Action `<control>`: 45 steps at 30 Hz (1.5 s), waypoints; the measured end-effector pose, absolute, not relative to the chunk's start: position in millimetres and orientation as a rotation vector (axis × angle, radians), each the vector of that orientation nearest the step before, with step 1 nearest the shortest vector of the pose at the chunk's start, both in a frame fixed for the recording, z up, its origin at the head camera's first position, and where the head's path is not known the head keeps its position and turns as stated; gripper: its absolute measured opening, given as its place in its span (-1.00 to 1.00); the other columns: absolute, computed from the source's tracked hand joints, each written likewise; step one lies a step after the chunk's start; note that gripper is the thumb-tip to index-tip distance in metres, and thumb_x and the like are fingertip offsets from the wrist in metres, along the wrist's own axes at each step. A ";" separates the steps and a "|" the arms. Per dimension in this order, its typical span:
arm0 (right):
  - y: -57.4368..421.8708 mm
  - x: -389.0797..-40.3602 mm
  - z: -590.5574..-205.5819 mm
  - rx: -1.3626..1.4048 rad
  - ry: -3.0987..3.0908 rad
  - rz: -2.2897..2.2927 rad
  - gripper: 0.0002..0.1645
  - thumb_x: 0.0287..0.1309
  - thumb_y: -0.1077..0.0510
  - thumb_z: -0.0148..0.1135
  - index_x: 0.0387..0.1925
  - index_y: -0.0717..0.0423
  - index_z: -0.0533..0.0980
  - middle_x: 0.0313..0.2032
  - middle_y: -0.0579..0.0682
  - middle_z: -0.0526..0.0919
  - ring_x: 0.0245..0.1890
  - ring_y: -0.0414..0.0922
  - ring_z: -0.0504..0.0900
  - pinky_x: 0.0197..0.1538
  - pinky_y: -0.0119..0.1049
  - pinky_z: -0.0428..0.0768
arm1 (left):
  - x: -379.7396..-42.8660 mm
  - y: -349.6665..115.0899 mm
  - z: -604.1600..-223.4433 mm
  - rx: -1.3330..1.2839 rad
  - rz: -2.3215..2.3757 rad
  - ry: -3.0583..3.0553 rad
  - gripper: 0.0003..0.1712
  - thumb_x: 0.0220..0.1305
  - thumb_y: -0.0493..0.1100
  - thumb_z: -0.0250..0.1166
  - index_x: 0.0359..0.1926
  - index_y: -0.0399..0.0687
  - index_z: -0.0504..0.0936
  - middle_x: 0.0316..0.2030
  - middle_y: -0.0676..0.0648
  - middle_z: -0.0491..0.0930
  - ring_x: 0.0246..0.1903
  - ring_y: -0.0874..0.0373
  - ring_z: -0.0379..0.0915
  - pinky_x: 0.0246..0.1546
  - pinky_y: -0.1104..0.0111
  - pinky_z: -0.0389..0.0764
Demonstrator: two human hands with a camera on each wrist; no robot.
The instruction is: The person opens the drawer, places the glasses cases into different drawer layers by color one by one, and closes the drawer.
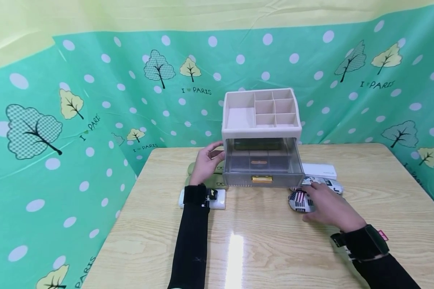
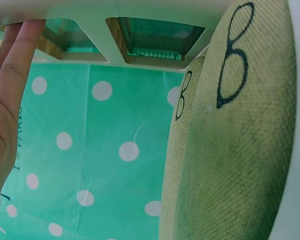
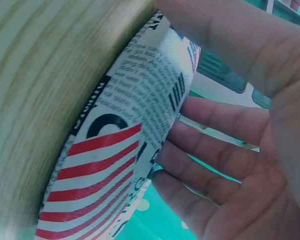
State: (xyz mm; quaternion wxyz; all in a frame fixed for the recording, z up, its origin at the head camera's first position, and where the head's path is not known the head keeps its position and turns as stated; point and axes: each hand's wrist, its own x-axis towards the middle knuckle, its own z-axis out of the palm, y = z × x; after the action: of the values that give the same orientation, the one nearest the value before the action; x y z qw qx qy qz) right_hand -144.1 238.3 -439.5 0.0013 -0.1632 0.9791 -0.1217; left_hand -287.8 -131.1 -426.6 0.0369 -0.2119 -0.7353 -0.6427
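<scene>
A white desktop organizer [image 1: 262,133] has its clear grey drawer [image 1: 264,180] pulled out, a gold handle on the front. My left hand [image 1: 207,162] touches the organizer's left side with straight fingers [image 2: 20,60]. Under that hand lie two green glasses cases [image 2: 230,140] with spectacles drawn on them, and a white case [image 1: 217,199]. My right hand [image 1: 330,206] pinches a newspaper-print glasses case [image 3: 105,155] with red stripes, thumb and fingertips at opposite edges. The case rests on the table. Its right end is hidden by the hand in the head view.
Behind the right hand lie a second newspaper-print case [image 1: 334,186] and a white box-like case [image 1: 322,170]. The organizer's top tray has several small compartments [image 1: 275,106]. A green dotted curtain [image 1: 209,104] hangs around the wooden table [image 1: 267,241].
</scene>
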 end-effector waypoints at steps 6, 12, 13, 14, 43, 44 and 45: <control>242.0 -143.0 -439.0 -0.565 3.080 -0.370 -0.09 -0.29 0.07 0.75 0.13 0.39 0.56 0.06 0.39 0.59 0.09 0.36 0.55 0.09 0.29 0.58 | -288.0 -130.8 -425.0 -0.657 -1.967 -2.250 -0.47 0.39 -0.19 0.33 0.35 -0.16 0.52 0.23 -0.13 0.58 0.08 -0.04 0.65 -0.04 0.34 0.71; 246.6 -143.2 -437.5 -0.544 3.047 -0.402 -0.17 -0.29 0.18 0.73 0.07 0.44 0.58 0.04 0.42 0.59 0.06 0.37 0.56 0.05 0.28 0.60 | -287.1 -130.7 -424.9 -0.661 -1.964 -2.248 -0.49 0.41 -0.24 0.32 0.34 -0.19 0.52 0.23 -0.16 0.58 0.07 -0.06 0.65 -0.01 0.29 0.72; 247.4 -143.2 -437.4 -0.537 3.041 -0.402 -0.18 -0.29 0.18 0.74 0.07 0.44 0.58 0.04 0.42 0.59 0.06 0.37 0.57 0.04 0.28 0.61 | -286.9 -130.6 -424.8 -0.663 -1.960 -2.249 -0.50 0.41 -0.24 0.32 0.33 -0.19 0.53 0.23 -0.16 0.58 0.07 -0.06 0.66 0.00 0.29 0.72; 248.5 -143.0 -437.3 -0.534 3.034 -0.400 -0.18 -0.28 0.17 0.74 0.07 0.43 0.58 0.04 0.43 0.59 0.05 0.37 0.57 0.03 0.27 0.61 | -286.7 -130.4 -424.9 -0.663 -1.959 -2.248 -0.50 0.41 -0.25 0.32 0.33 -0.19 0.53 0.23 -0.16 0.58 0.07 -0.07 0.66 0.00 0.28 0.72; 271.9 -139.7 -400.9 -0.583 3.064 -0.498 -0.17 -0.21 0.10 0.61 0.08 0.49 0.53 -0.17 0.23 0.63 -0.35 -0.08 0.49 -0.39 -0.29 0.49 | -285.8 -129.8 -423.5 -0.648 -1.994 -2.246 -0.47 0.39 -0.22 0.33 0.34 -0.20 0.52 0.24 -0.19 0.56 0.08 -0.09 0.64 0.01 0.29 0.71; 272.2 -139.3 -397.1 -0.576 3.070 -0.493 -0.16 -0.20 0.09 0.61 0.09 0.49 0.52 -0.17 0.23 0.63 -0.36 -0.08 0.49 -0.39 -0.29 0.49 | -286.1 -129.8 -423.6 -0.649 -1.994 -2.244 -0.47 0.39 -0.22 0.33 0.34 -0.20 0.52 0.24 -0.19 0.57 0.08 -0.09 0.64 0.00 0.30 0.71; 272.6 -139.1 -393.5 -0.569 3.075 -0.487 -0.15 -0.21 0.09 0.61 0.10 0.50 0.52 -0.17 0.23 0.62 -0.37 -0.08 0.49 -0.40 -0.29 0.48 | -286.3 -129.9 -423.7 -0.651 -1.992 -2.244 -0.47 0.39 -0.22 0.33 0.34 -0.20 0.52 0.24 -0.20 0.57 0.08 -0.10 0.64 -0.01 0.30 0.71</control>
State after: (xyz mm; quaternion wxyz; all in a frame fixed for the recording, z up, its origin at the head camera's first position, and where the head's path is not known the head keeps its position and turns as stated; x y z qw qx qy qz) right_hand -139.1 272.6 -393.5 -0.0117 -0.1799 0.9715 -0.1540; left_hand -286.3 -129.9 -423.7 0.0358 -0.2120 -0.7303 -0.6484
